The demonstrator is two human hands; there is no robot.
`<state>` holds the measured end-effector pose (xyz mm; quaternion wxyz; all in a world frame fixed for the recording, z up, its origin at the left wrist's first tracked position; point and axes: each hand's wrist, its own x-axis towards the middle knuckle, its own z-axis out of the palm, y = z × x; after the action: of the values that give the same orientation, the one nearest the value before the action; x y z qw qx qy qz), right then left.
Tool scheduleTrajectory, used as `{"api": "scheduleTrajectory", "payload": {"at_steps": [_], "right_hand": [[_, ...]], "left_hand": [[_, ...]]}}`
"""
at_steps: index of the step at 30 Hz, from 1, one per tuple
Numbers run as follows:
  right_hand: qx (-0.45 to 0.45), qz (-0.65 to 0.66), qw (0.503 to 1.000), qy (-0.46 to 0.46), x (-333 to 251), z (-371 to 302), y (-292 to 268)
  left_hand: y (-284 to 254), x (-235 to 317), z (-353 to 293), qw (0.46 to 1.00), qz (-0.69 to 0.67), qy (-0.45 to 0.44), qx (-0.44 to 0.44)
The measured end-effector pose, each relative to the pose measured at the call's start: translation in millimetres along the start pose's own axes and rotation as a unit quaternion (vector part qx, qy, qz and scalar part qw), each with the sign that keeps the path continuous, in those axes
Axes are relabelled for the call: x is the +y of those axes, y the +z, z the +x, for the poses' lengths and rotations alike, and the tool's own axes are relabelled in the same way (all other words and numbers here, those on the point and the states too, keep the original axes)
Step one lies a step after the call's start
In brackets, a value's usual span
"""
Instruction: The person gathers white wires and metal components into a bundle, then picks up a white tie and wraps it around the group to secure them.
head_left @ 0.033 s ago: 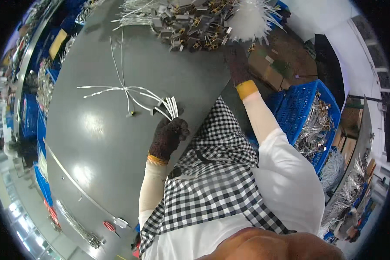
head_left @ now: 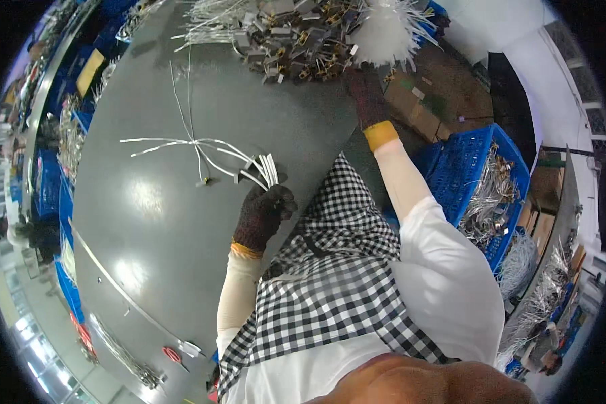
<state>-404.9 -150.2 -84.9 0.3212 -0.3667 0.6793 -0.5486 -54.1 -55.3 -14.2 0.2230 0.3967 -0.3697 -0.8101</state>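
My left hand (head_left: 266, 214), in a dark knitted glove with a yellow cuff, is closed round a small bunch of white cables (head_left: 269, 170) near the table's right edge. Their white ends stick up from the fist. Just beyond it, thin white cables (head_left: 194, 142) with small connectors spread over the grey table. My right hand (head_left: 367, 101), gloved alike, reaches to the far edge, beside a heap of cables with grey and brass-coloured connectors (head_left: 296, 40) and a fanned white bundle (head_left: 389, 34). Its fingers blend into the dark there, and whether they hold anything is hidden.
To the right stands a blue plastic crate (head_left: 461, 175) full of cables, with cardboard boxes (head_left: 417, 101) beyond. Red-handled scissors (head_left: 172, 355), a long white strip (head_left: 124, 293) and another cable bundle (head_left: 124, 353) lie on the near left of the grey table (head_left: 175, 249).
My right hand has shifted slightly left along the heap's edge. My left hand has barely moved and keeps its hold on the white cables.
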Motion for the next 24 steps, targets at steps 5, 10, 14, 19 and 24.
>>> {"api": "scheduleTrajectory", "payload": {"at_steps": [5, 10, 14, 19, 24], "right_hand": [[0.064, -0.017, 0.998, -0.021, -25, 11, 2], [0.054, -0.128, 0.981, -0.132, -37, -11, 5], [0.040, -0.238, 0.966, -0.090, -36, -27, -9], [0.006, -0.464, 0.855, -0.231, 5, -56, -51], [-0.072, -0.350, 0.929, -0.093, 46, -143, -133]], "left_hand": [[24, 13, 14, 0.998, -0.037, -0.031, 0.034], [25, 18, 19, 0.918, 0.378, 0.121, 0.012], [49, 29, 30, 0.871, 0.432, 0.231, 0.031], [39, -14, 61, 0.937, 0.262, 0.233, -0.005], [57, -25, 83, 0.935, 0.304, 0.184, -0.002]]}}
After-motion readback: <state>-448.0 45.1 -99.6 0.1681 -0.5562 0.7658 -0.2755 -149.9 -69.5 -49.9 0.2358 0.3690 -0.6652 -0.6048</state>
